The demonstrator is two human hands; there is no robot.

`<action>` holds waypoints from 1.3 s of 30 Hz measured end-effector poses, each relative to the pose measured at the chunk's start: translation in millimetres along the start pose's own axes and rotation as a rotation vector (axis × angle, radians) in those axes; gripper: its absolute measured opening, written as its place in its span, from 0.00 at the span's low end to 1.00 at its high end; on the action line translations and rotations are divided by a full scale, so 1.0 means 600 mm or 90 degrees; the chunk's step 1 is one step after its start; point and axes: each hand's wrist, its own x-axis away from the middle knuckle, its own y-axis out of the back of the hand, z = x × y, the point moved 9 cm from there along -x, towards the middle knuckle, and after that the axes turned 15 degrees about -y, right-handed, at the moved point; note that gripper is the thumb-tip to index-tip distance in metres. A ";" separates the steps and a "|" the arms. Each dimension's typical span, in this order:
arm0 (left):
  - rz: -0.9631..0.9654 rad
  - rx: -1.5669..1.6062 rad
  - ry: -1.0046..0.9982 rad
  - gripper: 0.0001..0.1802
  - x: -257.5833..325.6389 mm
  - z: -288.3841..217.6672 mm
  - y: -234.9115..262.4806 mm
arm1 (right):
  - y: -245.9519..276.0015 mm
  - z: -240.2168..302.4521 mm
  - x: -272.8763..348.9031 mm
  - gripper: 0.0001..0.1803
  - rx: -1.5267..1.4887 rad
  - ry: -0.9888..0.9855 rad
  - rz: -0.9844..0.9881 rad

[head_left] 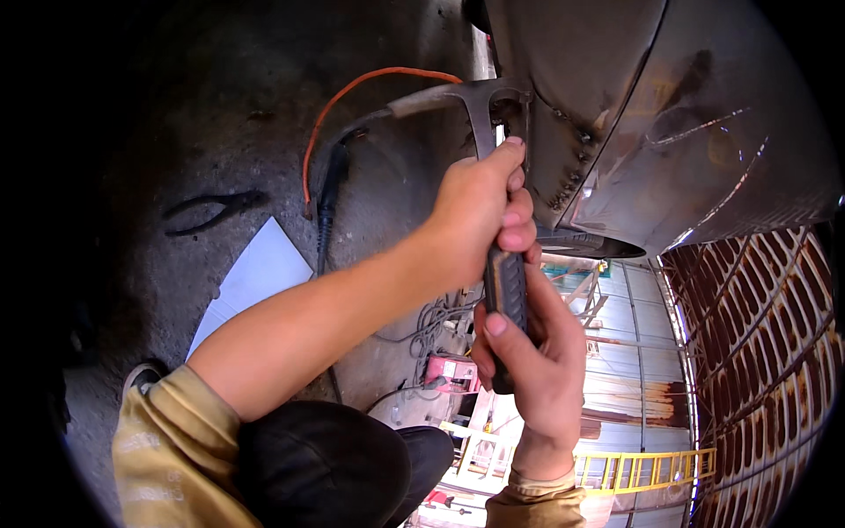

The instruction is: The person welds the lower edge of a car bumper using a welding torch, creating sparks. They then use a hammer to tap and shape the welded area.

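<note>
Both my hands hold a hammer with a dark metal head (pixel 495 91) and a black ribbed grip (pixel 508 286). My left hand (pixel 480 207) is closed around the neck, just below the head. Lower down, my right hand (pixel 544 356) wraps the end of the grip, thumb laid along it. The head is up beside the edge of a grey metal vehicle panel (pixel 704 167); whether it touches the panel, I cannot tell. A row of dark weld spots (pixel 574 172) runs down the panel near a seam.
On the dark floor lie a welding torch (pixel 331 185), an orange cable (pixel 327 110), pliers (pixel 214 211) and a white sheet (pixel 260 273). Farther off are a pink machine (pixel 453 373), tangled cables (pixel 431 326) and a yellow ladder (pixel 647 473). My bent knee (pixel 321 462) is below.
</note>
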 end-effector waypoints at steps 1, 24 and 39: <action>0.008 -0.001 0.016 0.20 -0.005 -0.002 0.001 | -0.012 0.001 0.001 0.23 -0.013 0.003 -0.005; 0.016 0.078 0.091 0.19 -0.014 0.071 0.010 | 0.030 -0.016 0.012 0.31 0.192 -0.014 -0.108; -0.014 0.120 0.087 0.17 -0.029 0.103 0.017 | 0.078 -0.011 -0.003 0.29 0.302 0.012 -0.086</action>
